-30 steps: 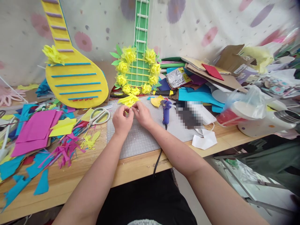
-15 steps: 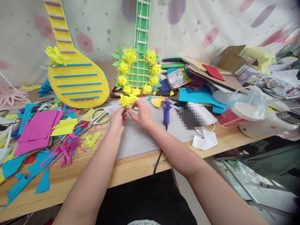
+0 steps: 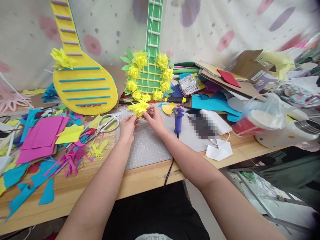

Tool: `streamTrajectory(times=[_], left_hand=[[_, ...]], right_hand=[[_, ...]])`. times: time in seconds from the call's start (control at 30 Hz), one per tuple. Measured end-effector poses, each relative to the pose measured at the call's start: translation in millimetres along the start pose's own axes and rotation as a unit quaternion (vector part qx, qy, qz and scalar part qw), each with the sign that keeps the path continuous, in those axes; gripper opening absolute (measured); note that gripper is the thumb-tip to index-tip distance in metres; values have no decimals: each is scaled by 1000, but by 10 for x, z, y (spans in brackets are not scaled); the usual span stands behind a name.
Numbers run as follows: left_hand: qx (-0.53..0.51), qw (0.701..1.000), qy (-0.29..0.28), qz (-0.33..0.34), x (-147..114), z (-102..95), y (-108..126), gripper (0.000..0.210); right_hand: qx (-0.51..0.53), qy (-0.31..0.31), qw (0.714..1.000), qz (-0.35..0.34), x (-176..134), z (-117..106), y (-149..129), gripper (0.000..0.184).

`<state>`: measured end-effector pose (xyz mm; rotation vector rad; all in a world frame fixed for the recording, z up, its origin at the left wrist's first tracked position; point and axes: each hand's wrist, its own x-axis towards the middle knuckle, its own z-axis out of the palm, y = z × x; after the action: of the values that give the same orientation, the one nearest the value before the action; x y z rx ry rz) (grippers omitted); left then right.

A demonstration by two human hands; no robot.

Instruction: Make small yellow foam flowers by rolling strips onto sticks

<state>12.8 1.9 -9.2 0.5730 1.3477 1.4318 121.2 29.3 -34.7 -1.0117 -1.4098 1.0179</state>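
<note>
A yellow paper flower (image 3: pixel 139 108) is held above the cutting mat. My left hand (image 3: pixel 128 127) pinches it from below on the left, its fingers closed at the base. On the other side, my right hand (image 3: pixel 155 120) has thumb and fingertips closed on the flower's right petals. Behind them stands a green paper guitar (image 3: pixel 153 71) ringed with similar yellow flowers and green leaves. A yellow paper instrument (image 3: pixel 85 75) with blue strips and one yellow flower leans to the left. To the right of my hands, a purple glue gun (image 3: pixel 178 121) rests on the grey cutting mat (image 3: pixel 150 150).
White-handled scissors (image 3: pixel 108 123) lie left of the mat among paper scraps (image 3: pixel 40 140). A yellow paper piece (image 3: pixel 169 108) is near the glue gun. Cardboard and coloured sheets (image 3: pixel 212 100) pile up behind. A bagged cup (image 3: pixel 255 121) and white flask (image 3: pixel 275 135) stand right.
My right hand has shifted up from a thin stick below the flower to its petals. The flower has turned slightly, and the view has moved a little.
</note>
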Motion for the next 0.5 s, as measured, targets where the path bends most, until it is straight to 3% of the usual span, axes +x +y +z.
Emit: streamTrajectory(times=[0.2, 0.37, 0.5], left_hand=[[39, 997, 26, 55, 17, 6, -16, 13], [13, 994, 41, 98, -16, 49, 2, 7], [-19, 994, 54, 96, 10, 46, -12, 8]], right_hand=[[18, -44, 999, 18, -16, -45, -47, 31], [49, -91, 994, 42, -28, -24, -93, 38], [18, -81, 995, 53, -35, 5, -79, 40]])
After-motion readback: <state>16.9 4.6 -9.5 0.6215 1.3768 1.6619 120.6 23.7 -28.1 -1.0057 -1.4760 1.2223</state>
